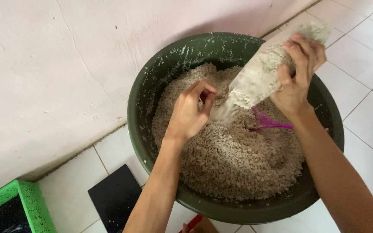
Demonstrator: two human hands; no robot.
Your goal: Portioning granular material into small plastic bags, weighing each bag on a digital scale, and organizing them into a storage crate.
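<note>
Looks like a home floor corner, probably kitchen or back room. White tiled floor (359, 56) meets a scuffed pale pink wall (44, 64). Big dark green basin (143, 129) sits on the tiles. Green plastic basket (29, 196) and a flat black slab (115, 196), maybe a scale, alongside.

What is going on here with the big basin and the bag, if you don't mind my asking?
A person works over a dark green basin full of pale grainy mix, set on a white tiled floor by the wall. The right hand grips a clear plastic bag, tilted mouth down over the mix, with grains spilling out. The left hand is pinched by the bag's mouth, just above the mix. A purple scoop lies in the basin.
</note>
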